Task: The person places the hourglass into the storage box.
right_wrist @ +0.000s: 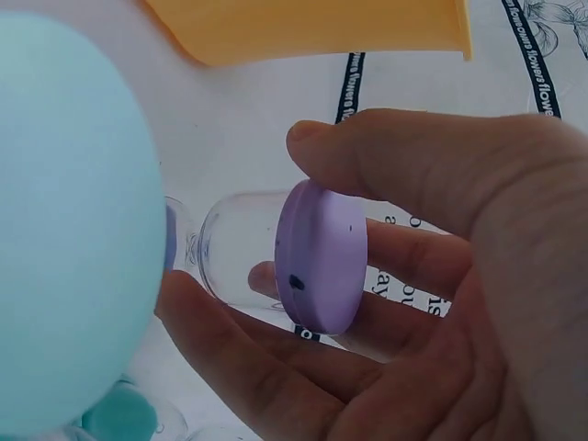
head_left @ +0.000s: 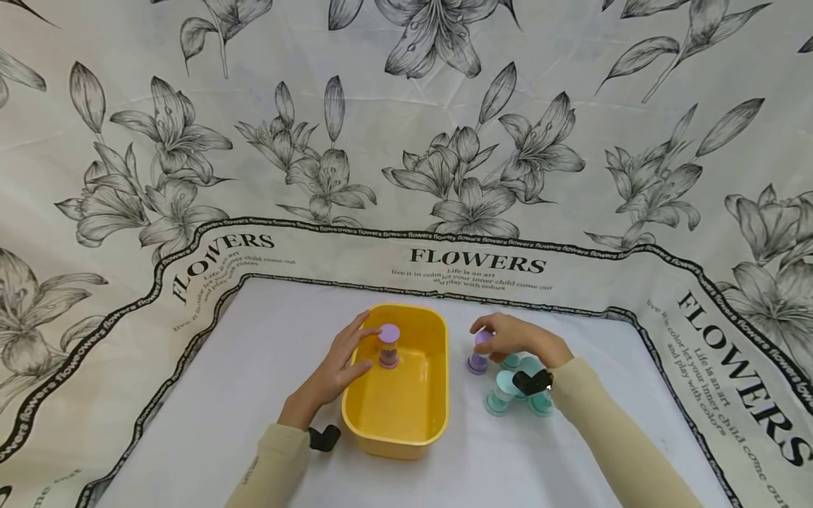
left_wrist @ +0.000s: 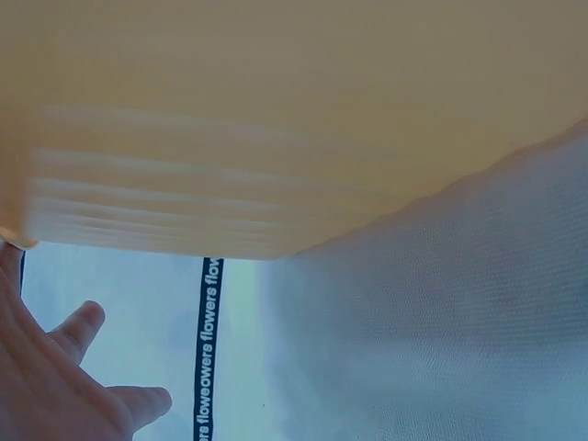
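Note:
A yellow plastic tub [head_left: 396, 434] stands before me, with one purple-capped sand timer [head_left: 389, 346] upright inside near its far left. My left hand [head_left: 333, 367] is at the tub's left rim, its fingers loosely spread; one fingertip overlaps the timer's cap. In the left wrist view the tub's side fills the top, and some fingers [left_wrist: 81, 326] show outside it. Right of the tub, my right hand [head_left: 511, 335] curls its thumb and fingers round a second purple sand timer [right_wrist: 322, 257], which has a clear bulb and a dark speck on its cap.
Several teal-capped sand timers [head_left: 502, 388] stand grouped beneath my right wrist; one teal cap [right_wrist: 69, 230] looms large in the right wrist view. White cloth [head_left: 254, 339] covers the table, and a flower-printed curtain [head_left: 305, 261] rises behind and at both sides.

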The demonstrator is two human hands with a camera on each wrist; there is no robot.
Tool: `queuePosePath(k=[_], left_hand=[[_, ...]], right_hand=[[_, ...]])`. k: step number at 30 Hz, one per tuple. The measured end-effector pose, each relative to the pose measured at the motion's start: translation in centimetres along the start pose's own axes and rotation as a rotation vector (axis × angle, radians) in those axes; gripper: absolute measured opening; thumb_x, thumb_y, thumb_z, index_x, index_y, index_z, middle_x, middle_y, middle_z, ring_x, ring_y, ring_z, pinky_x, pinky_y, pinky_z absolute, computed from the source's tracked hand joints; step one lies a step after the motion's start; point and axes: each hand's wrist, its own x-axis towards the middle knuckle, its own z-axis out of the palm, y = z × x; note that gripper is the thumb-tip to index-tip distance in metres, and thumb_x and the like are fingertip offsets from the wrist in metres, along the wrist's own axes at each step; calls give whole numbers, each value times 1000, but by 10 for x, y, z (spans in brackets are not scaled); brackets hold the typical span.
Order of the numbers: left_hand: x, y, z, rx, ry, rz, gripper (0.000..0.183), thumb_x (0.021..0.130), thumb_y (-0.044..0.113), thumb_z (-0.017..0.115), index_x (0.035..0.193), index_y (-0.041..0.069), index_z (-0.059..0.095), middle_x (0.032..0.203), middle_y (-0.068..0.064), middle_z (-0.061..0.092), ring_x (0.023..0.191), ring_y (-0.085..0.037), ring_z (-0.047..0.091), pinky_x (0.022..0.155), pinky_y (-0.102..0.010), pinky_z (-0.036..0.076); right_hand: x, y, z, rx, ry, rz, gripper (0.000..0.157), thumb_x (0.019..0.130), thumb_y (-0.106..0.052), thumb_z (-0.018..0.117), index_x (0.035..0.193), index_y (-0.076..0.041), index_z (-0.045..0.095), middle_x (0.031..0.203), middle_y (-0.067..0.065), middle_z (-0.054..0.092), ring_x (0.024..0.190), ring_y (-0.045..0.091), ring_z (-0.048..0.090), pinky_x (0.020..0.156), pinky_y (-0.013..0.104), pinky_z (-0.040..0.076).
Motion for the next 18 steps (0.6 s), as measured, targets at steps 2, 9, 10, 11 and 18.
queuePosePath(k=[2, 9, 10, 11, 18], left_hand=[[0, 0, 0, 3, 0, 3, 51, 98, 23, 56, 148, 13, 51, 173, -8, 16, 157, -42, 13, 119, -77, 10], [2, 3, 1, 1, 2, 13, 51, 97, 20, 56, 147, 12, 51, 173, -10, 16, 157, -43, 14, 118, -77, 10], [2, 3, 1, -2, 1, 13, 51, 97, 19, 57, 147, 12, 51, 173, -10, 16, 157, -43, 13, 119, -77, 10], [2, 3, 1, -2, 0, 11, 51, 97, 18, 57, 147, 12, 51, 173, -10, 16, 157, -43, 13, 119, -77, 10], [1, 4, 1, 5, 2, -12, 51, 97, 19, 56, 148, 15, 51, 173, -10, 15, 157, -42, 12, 119, -76, 9]], right_hand=[[-1, 0, 1, -2, -8, 14, 52, 93, -22, 74, 138, -1, 58, 112, 15, 66, 79, 22, 71, 75, 34, 63], [-6, 3, 0, 27, -16, 17, 52, 93, -22, 75, 138, -1, 58, 111, 13, 65, 79, 20, 69, 77, 33, 62], [-7, 3, 0, 36, -17, 12, 52, 94, -22, 73, 138, -1, 58, 112, 14, 65, 80, 21, 69, 78, 33, 62], [-7, 3, 0, 45, -19, 7, 52, 95, -22, 72, 139, 0, 57, 113, 15, 66, 81, 21, 70, 79, 34, 63], [-6, 4, 0, 42, -16, -1, 48, 95, -20, 67, 139, -2, 58, 121, 16, 63, 86, 22, 68, 84, 35, 61]])
